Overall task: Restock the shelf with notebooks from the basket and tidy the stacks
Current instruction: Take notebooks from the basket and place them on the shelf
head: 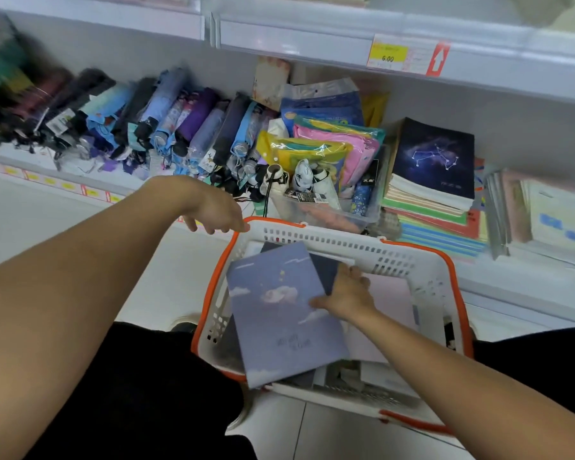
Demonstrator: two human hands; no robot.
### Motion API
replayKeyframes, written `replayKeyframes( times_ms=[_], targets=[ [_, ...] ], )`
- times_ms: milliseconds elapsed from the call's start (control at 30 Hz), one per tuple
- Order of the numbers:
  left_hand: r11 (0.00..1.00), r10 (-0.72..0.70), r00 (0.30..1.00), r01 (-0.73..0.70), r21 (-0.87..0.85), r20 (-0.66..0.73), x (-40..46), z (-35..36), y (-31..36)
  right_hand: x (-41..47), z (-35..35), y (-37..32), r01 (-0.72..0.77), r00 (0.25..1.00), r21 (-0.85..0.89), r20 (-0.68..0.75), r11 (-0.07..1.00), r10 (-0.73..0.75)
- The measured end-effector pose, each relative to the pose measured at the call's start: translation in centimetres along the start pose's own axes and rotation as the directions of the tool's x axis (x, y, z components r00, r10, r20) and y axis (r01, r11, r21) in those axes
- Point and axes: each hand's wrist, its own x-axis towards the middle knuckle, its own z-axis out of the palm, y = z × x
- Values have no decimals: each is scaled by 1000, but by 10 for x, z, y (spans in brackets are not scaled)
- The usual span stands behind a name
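A white basket (346, 247) with an orange rim sits in front of me, below the shelf. Inside it, a lavender notebook with clouds (279, 313) is tilted up over darker and pale pink notebooks. My right hand (347, 293) grips the lavender notebook's right edge. My left hand (218, 215) holds the basket's orange rim at its far left corner. On the shelf at the right stands a stack of notebooks (435, 194), topped by a dark constellation-cover notebook (434, 157).
Folded umbrellas (140, 121) lie in a row along the shelf's left part. A clear bin (332, 214) with pouches and small items stands just behind the basket. More paper goods (545, 214) sit at the far right. An upper shelf with a price tag (389, 54) overhangs.
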Motion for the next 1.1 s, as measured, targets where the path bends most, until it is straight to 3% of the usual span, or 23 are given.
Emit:
replayKeyframes(
  times_ms=[133,200,400,567,633,800,867,933,967,1000,1067,1100],
  targets=[
    [999,25,999,-26,-28,-25,-1,-4,-3,11,6,17,-49,994,60,-95,997,54],
    [1000,22,999,-22,-3,-38,-1,-5,-3,13,9,14,-92,994,184,-39,979,101],
    [999,30,999,-29,20,-36,0,-5,-1,14,19,9,-273,960,655,141,704,241],
    [999,51,997,-50,21,-54,-2,-5,0,10,7,-1,-302,952,769,278,563,131],
    [998,65,996,-66,-14,-54,-1,-5,0,6,7,-5,-235,966,781,252,579,51],
    [1000,-5,999,6,14,-35,2,-8,-1,-4,-53,-19,80,994,750,-16,657,-104],
    [996,-94,995,93,-10,-34,-2,-11,-3,-8,-96,-27,256,963,759,-149,599,-222],
    [983,-113,992,102,-155,-64,-7,-12,-5,-16,-131,-34,426,897,760,-282,491,-341],
    [953,-49,995,21,-303,-86,-7,-12,-4,-19,-142,-37,485,862,759,-333,434,-382],
    [862,65,989,-124,-491,-136,-7,-12,-1,-22,-150,-40,522,835,766,-369,375,-407],
    [449,242,908,-418,-790,-343,-5,-12,8,-27,-151,-44,534,808,804,-395,262,-436],
    [252,252,854,-512,-821,-455,-5,-13,13,-27,-147,-45,521,809,824,-393,224,-437]
  ],
)
